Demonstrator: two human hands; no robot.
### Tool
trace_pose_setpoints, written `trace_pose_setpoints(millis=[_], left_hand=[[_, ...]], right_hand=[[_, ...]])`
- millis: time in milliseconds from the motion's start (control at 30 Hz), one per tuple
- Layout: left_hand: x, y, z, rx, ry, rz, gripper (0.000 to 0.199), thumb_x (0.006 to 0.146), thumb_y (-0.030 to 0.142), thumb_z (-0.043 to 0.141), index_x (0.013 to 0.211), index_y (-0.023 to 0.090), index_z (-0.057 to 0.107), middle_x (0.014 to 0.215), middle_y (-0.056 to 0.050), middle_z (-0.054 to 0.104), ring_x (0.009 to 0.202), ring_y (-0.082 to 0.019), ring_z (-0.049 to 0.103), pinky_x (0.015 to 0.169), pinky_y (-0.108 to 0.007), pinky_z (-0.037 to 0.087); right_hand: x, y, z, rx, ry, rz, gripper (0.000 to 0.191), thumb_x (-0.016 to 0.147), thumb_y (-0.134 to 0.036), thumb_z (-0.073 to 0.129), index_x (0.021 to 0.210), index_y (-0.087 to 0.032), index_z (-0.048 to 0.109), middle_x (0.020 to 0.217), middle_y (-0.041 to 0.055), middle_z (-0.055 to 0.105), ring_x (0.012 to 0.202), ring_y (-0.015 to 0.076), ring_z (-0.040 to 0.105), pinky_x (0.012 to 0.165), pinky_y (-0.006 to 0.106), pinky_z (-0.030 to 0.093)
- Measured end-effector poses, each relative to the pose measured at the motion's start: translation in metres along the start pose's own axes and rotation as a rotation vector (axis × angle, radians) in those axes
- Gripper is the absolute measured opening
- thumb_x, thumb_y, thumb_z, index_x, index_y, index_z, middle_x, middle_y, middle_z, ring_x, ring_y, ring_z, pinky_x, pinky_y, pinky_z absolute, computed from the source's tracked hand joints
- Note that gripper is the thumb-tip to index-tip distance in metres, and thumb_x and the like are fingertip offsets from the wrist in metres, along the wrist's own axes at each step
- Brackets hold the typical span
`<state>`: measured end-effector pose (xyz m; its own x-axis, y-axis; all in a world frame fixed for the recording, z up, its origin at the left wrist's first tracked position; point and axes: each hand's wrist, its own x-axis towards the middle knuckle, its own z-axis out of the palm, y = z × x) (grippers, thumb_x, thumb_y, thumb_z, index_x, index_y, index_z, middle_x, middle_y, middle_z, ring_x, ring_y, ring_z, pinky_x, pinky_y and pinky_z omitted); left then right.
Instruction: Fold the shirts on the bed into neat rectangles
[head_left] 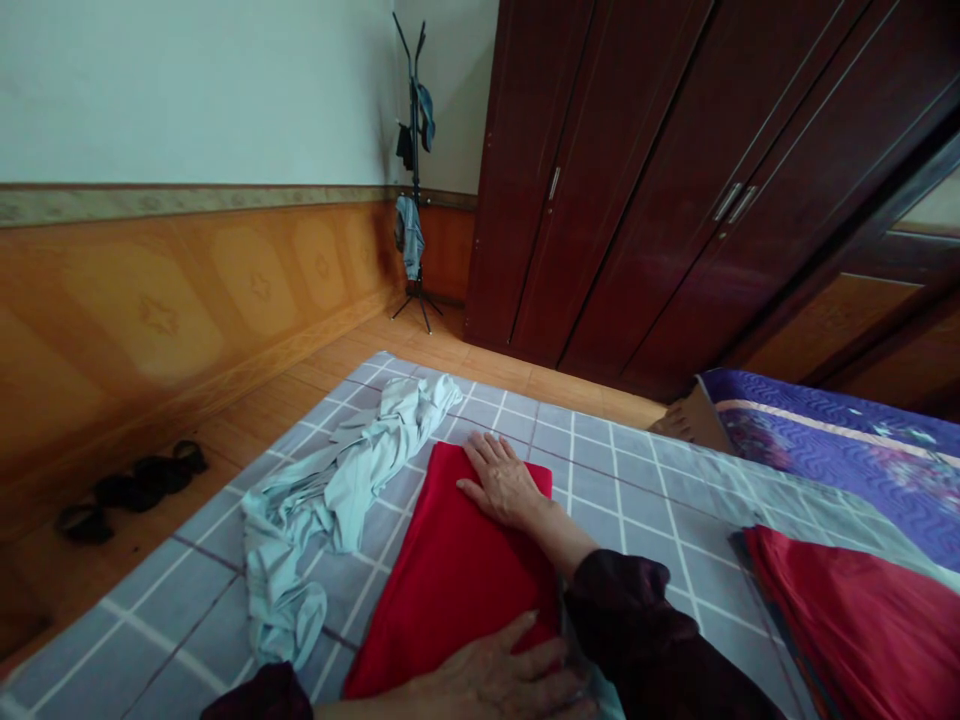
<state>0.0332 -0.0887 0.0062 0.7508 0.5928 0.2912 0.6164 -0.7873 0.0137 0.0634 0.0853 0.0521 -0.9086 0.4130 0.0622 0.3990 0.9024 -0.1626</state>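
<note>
A red cloth (457, 570), folded into a long flat panel, lies on the bed. My right hand (504, 482) rests flat near its far end, fingers stretched out and pointing away from me. Across its near end lies my left hand (502, 675), fingers spread and reaching to the right; the frame's lower edge cuts part of it off. Neither hand grips anything. To the left of the red cloth is a crumpled pale green garment (337, 490), apart from both hands.
Folded dark red fabric (862, 610) lies at right on the grey checked bedsheet (637, 480). Beyond are a purple quilted bed (825, 420), a dark wooden wardrobe (600, 180) and a coat stand (415, 180). Black sandals (142, 485) lie on the floor at left.
</note>
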Motion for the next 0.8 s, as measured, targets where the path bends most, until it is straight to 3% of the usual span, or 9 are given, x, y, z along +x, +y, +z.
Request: trace_pose_setpoints(millis=[133,233,300,433,567,700,800], left_hand=[[0.006,-0.002,0.018,-0.060,0.007,-0.025,0.037,0.099,0.028,0.032,0.133,0.023,0.046,0.139,0.000,0.050,0.131,-0.018,0.040,0.100,-0.033,0.040],[0.011,-0.003,0.029,-0.046,0.001,-0.069,0.035,0.098,0.028,0.036,0.128,0.019,0.051,0.127,-0.003,0.060,0.122,-0.018,0.050,0.094,-0.027,0.044],[0.010,-0.004,0.029,0.009,0.039,-0.045,0.035,0.098,0.028,0.035,0.128,0.019,0.052,0.130,-0.003,0.058,0.127,-0.019,0.045,0.097,-0.030,0.043],[0.005,-0.006,0.022,0.122,0.113,0.046,0.036,0.098,0.028,0.031,0.126,0.024,0.053,0.145,0.001,0.041,0.139,-0.021,0.026,0.106,-0.038,0.036],[0.003,-0.005,0.023,0.153,0.087,0.043,0.033,0.098,0.028,0.034,0.118,0.026,0.059,0.141,0.001,0.047,0.137,-0.020,0.028,0.105,-0.038,0.038],[0.009,-0.003,0.030,0.072,0.040,-0.013,0.032,0.098,0.026,0.035,0.117,0.025,0.060,0.131,0.000,0.057,0.130,-0.018,0.040,0.103,-0.031,0.039],[0.012,-0.003,0.033,0.004,-0.008,-0.077,0.029,0.096,0.027,0.039,0.115,0.025,0.061,0.127,0.001,0.060,0.121,-0.017,0.050,0.096,-0.027,0.044]], right_hand=[[-0.035,-0.038,-0.005,0.118,-0.056,-0.229,0.064,0.093,-0.052,0.038,0.144,-0.014,0.033,0.152,0.0147,0.024,0.141,0.0262,0.017,0.114,0.048,0.016],[-0.047,-0.053,0.005,0.186,-0.137,-0.336,0.071,0.091,-0.060,0.034,0.145,-0.014,0.029,0.152,0.0143,0.023,0.141,0.0257,0.016,0.115,0.046,0.017],[-0.036,-0.053,0.017,0.171,-0.134,-0.312,0.083,0.087,-0.066,0.036,0.147,-0.010,0.025,0.152,0.0175,0.020,0.141,0.0284,0.015,0.115,0.047,0.017],[0.015,-0.042,0.035,0.081,-0.054,-0.167,0.093,0.084,-0.071,0.036,0.143,0.000,0.029,0.150,0.0238,0.019,0.141,0.0334,0.011,0.115,0.047,0.017],[0.037,-0.046,0.033,0.044,0.006,-0.078,0.091,0.086,-0.067,0.038,0.142,0.003,0.029,0.150,0.0259,0.019,0.140,0.0355,0.011,0.114,0.047,0.018],[0.000,-0.061,0.031,0.047,0.096,-0.179,0.089,0.086,-0.067,0.038,0.144,-0.001,0.026,0.151,0.0239,0.013,0.141,0.0340,0.004,0.114,0.049,0.019],[-0.025,-0.063,0.035,0.063,0.064,-0.236,0.090,0.086,-0.069,0.035,0.145,-0.003,0.024,0.151,0.0224,0.016,0.142,0.0313,0.006,0.114,0.046,0.020]])
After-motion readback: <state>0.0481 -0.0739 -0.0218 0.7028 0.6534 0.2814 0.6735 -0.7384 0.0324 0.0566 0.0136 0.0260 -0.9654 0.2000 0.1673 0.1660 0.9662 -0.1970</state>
